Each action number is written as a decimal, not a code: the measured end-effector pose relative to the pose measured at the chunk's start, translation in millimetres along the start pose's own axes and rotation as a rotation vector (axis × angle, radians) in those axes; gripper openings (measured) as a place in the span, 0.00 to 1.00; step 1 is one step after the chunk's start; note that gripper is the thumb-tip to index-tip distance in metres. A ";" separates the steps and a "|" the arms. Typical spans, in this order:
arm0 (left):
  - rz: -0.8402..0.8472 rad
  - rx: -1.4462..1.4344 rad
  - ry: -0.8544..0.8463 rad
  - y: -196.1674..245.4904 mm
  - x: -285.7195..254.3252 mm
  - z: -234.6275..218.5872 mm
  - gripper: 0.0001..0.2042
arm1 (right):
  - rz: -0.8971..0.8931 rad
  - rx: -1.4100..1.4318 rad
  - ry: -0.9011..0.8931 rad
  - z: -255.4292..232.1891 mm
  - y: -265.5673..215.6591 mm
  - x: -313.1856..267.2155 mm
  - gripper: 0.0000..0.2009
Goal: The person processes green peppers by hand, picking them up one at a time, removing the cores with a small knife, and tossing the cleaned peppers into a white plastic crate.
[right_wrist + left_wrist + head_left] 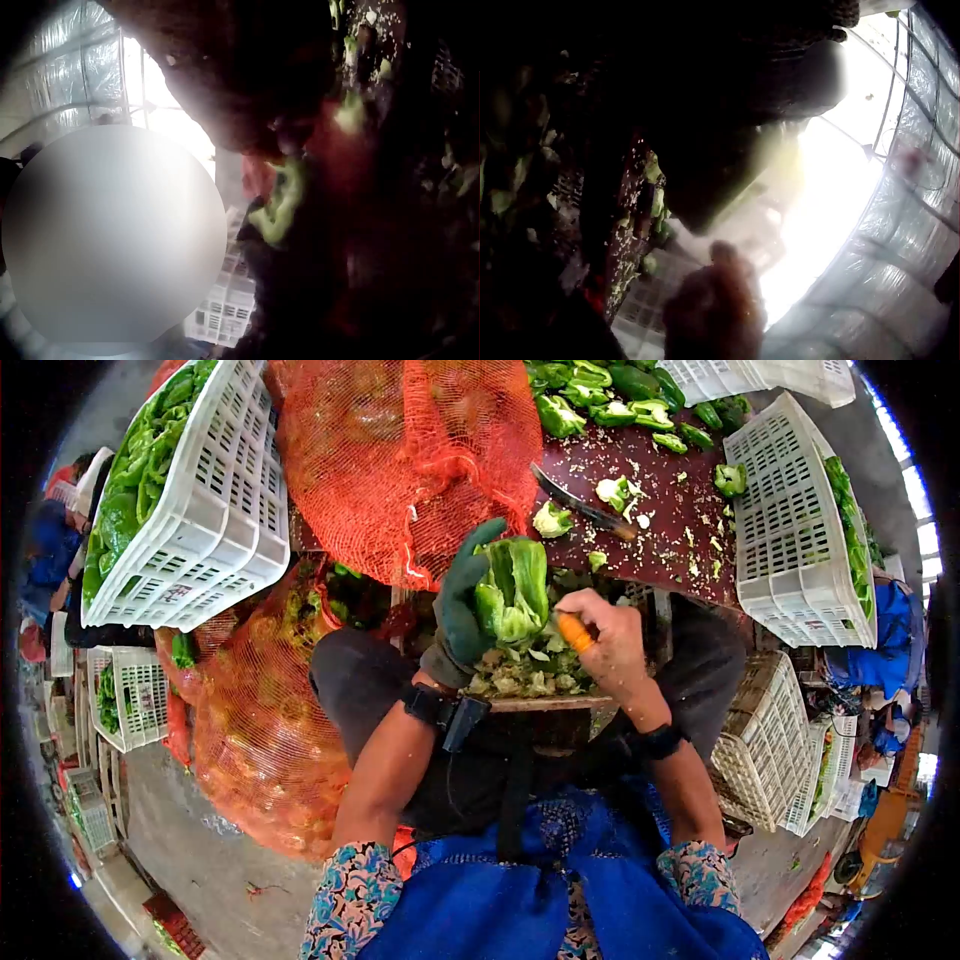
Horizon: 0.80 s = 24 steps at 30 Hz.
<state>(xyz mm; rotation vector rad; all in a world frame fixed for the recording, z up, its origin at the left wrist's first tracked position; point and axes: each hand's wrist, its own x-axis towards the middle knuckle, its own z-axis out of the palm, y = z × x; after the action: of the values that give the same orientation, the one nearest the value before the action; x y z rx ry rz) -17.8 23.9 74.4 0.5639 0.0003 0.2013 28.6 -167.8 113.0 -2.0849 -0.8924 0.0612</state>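
Note:
In the head view my left hand (462, 600), in a dark green glove, holds a large green bell pepper (512, 588) over my lap. The pepper's lower end looks cut and ragged. Close to its right side, my bare right hand (612, 645) grips a tool by its orange handle (575, 631); its working end is hidden. Pepper scraps (530, 678) lie beneath both hands. In the dark left wrist view the pepper (731, 199) and the blurred right hand (716, 304) show. The right wrist view shows part of the green pepper (281, 202).
A dark red board (680, 540) ahead carries seeds, scraps, a knife (585, 505) and several green peppers (610, 395). Red mesh sacks (400, 460) bulge ahead and at left. White crates stand left (215, 490) and right (800, 525), with a woven basket (765, 745) lower right.

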 end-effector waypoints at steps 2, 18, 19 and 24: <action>0.029 0.055 0.016 -3.8 0.9 -1.0 0.31 | -0.141 0.033 0.077 14.3 -14.3 -0.6 0.10; 0.199 0.572 -0.048 -6.1 4.7 -6.7 0.30 | 0.027 -0.241 0.013 52.4 5.6 24.4 0.07; 0.209 0.587 -0.048 -7.2 4.7 -7.4 0.30 | 0.017 -0.207 0.010 51.7 8.9 25.8 0.07; 0.197 0.344 0.038 -6.2 6.3 -2.1 0.29 | 0.055 0.095 0.073 39.5 -4.1 28.7 0.05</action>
<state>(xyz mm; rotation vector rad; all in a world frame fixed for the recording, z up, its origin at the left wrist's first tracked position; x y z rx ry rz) -10.7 21.1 69.6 0.9042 0.0162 0.4086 34.1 -121.5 98.1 -2.0106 -0.7734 0.0547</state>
